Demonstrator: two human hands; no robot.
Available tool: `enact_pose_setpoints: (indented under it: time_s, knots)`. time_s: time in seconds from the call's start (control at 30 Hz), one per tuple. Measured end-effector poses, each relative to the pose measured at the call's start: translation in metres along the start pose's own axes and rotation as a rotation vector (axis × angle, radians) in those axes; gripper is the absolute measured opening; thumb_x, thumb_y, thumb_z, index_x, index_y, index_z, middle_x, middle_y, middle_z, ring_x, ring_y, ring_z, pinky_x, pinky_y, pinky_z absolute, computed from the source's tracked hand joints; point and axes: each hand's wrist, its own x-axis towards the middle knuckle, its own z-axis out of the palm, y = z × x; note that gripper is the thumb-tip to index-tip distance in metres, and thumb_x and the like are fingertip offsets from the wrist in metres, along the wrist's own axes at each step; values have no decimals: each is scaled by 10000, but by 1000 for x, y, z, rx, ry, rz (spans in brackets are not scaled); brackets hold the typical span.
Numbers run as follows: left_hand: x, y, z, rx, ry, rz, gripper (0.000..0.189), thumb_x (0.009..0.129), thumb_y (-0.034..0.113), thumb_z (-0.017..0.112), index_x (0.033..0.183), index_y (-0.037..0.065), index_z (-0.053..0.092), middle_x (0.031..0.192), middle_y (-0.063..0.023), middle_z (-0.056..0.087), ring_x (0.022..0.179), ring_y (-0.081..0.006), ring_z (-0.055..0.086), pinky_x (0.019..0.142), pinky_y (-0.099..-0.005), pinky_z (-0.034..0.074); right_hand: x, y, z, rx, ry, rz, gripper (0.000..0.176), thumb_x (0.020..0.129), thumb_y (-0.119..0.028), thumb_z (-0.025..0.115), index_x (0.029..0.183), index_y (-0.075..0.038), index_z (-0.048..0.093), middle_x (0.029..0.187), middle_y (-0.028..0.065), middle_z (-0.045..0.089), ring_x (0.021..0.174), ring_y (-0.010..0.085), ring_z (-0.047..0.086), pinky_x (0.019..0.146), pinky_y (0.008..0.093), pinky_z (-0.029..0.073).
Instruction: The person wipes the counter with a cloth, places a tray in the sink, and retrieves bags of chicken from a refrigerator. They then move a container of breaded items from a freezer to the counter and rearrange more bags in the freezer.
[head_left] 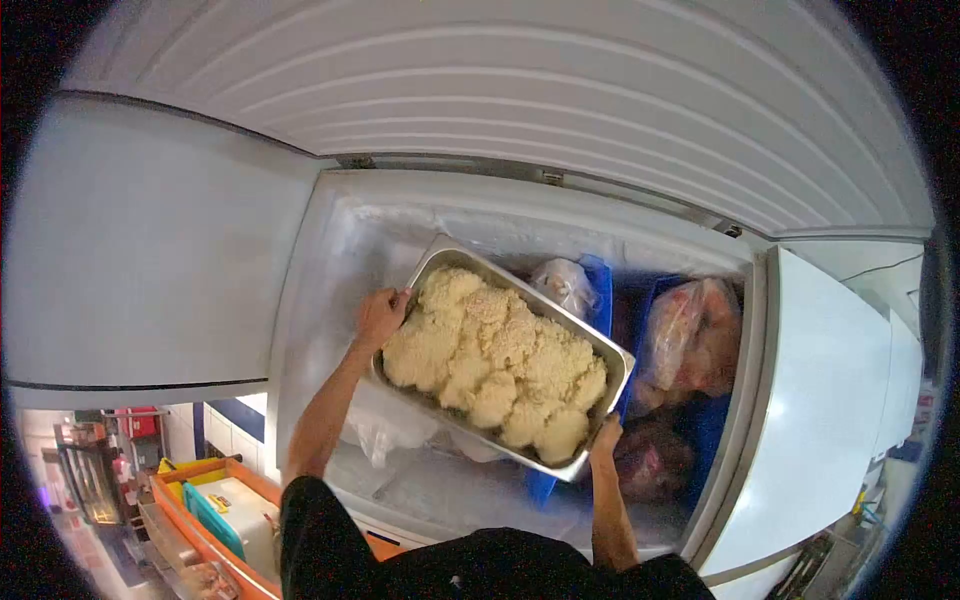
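We hold a steel tray (pixel 618 366) of pale breaded lumps (pixel 495 360) tilted over the open chest freezer (pixel 330 260). Left hand (pixel 380 318): fingers clenched on the tray's left corner. Right hand (pixel 605 437): grasping the near corner, fingers mostly hidden beneath. Below, the tray half covers the frosted bags (pixel 690 335) and a blue crate (pixel 603 300); contents hard to make out.

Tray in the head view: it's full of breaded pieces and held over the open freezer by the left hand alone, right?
Not quite. The head view shows both hands on the tray: the left hand grips one end and the right hand the other. It is full of breaded pieces and held over the open freezer.
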Motion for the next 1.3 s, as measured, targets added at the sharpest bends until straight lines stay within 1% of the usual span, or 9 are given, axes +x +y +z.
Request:
enact_pose_setpoints:
  time_s: [0.03,0.1,0.27,0.37,0.4,0.63,0.87,1.03,1.3]
  knots:
    - [-15,9,-13,5,-5,3,531,884,465,485,725,-25,613,631,-211,577,586,-368,567,608,-445,451,-14,-4,-24,290,-23,-27,337,911,-245,413,880,44,584,760,175,624,634,308,592,534,444,462]
    - [-57,41,-66,-55,-124,-34,466,884,386,533,697,-38,581,552,-194,520,474,-334,469,529,-413,408,-59,-55,-95,-136,17,-39,328,897,-262,449,872,35,587,737,161,617,626,281,568,573,439,453]
    - [-209,82,-122,-338,-119,-258,424,889,298,559,650,-43,481,522,-120,342,515,-143,315,483,-334,343,-107,-55,-258,-283,-25,-24,418,917,-347,448,1079,30,524,894,144,571,815,259,543,713,379,448]
    - [-275,105,-130,-415,-173,-492,457,904,337,536,653,-31,438,553,-56,270,555,-124,283,467,-326,284,-110,-89,-286,41,93,-9,504,931,-427,427,1067,52,497,854,114,525,794,244,517,714,354,433]
    - [-299,109,-127,-396,-137,-504,463,907,346,529,654,-32,440,556,-57,263,554,-121,273,465,-325,272,-108,-116,-300,-29,-59,88,523,926,-432,439,1051,72,504,891,128,524,801,248,514,731,346,428]
    - [-462,142,-136,-579,199,-673,412,943,278,496,650,10,389,589,48,271,558,-59,259,470,-271,218,-86,-147,-285,-173,-135,-312,507,918,-419,464,990,76,545,815,91,536,747,191,462,693,335,408]
    - [-684,199,-125,-684,660,-829,362,950,283,486,680,52,416,631,67,306,587,-51,266,502,-249,219,-106,-141,-253,-218,-610,-700,456,912,-360,461,692,30,548,586,66,424,592,176,400,592,357,357]
    - [-815,238,-66,-610,1179,-945,359,956,295,468,757,2,524,671,28,474,627,-73,391,554,-249,334,-177,-109,-170,-219,-795,-1064,509,898,-378,447,683,78,518,585,199,484,566,320,463,610,424,375]
    - [-1103,423,-29,-469,1388,-1341,368,957,285,465,787,-32,541,693,3,511,647,-80,414,578,-250,363,-372,-19,-262,-651,-1293,-1241,517,906,-377,412,732,85,564,679,260,551,707,396,562,680,445,408]
